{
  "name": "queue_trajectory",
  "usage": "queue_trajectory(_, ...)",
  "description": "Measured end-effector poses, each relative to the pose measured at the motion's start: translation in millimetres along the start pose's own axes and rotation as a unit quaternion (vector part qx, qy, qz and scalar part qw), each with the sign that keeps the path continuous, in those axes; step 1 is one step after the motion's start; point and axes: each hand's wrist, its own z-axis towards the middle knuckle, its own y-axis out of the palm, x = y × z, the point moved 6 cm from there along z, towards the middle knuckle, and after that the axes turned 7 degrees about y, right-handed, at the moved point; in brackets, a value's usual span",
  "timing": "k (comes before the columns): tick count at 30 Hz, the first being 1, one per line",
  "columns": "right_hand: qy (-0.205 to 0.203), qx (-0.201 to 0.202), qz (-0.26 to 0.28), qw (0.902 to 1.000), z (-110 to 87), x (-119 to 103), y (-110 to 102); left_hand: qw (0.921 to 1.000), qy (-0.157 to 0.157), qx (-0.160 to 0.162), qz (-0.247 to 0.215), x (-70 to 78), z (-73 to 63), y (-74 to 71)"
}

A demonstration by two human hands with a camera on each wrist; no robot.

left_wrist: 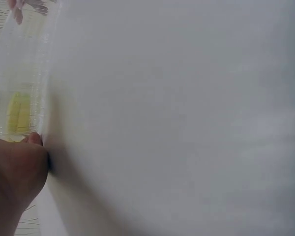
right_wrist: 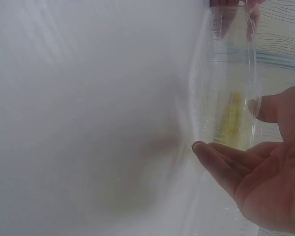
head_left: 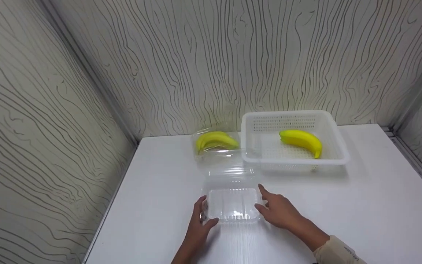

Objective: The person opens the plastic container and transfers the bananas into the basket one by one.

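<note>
Head view, clear tub [head_left: 233, 203] near 6 o'clock, left hand [head_left: 199, 224] gripping its 9 o'clock side, right hand [head_left: 278, 211] its 3 (both grips pretty wide), boxed banana [head_left: 216, 139] toward the tub's 12.

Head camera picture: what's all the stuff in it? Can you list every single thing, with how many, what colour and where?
near box: one, see-through, between the two grips
far box: one, see-through, behind the near box, left of the basket
boxed banana: at least one, yellow, in the far box
basket: one, white, back of the table
loose banana: one, yellow, in the basket
table: one, white, under everything
walls: three, pale with dark wavy lines, left, back and right
metal strips: several, grey, along the wall corners
sleeve: one, beige, right forearm
left grip: one, bare, near box's left side
right grip: one, bare, near box's right side
</note>
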Motion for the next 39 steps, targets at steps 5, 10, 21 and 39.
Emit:
queue_trajectory(5,-0.015,0.0,0.009,0.9998,3.8,-5,7,0.9999,-0.009,0.008,-0.004,-2.1,-0.3,-4.6)
queue_trajectory(10,-0.028,-0.01,0.021,0.9993,7.2,-10,13,0.9995,-0.026,0.015,-0.012,-4.9,-2.0,-10.2)
queue_trajectory(21,-0.071,-0.023,0.03,0.9968,18.0,-30,28,0.9958,-0.07,0.043,-0.04,-12.9,-6.0,-30.2)
queue_trajectory(39,-0.088,-0.098,0.079,0.9881,29.3,-63,67,0.9888,-0.103,0.105,-0.022,-25.2,-7.9,-78.3)
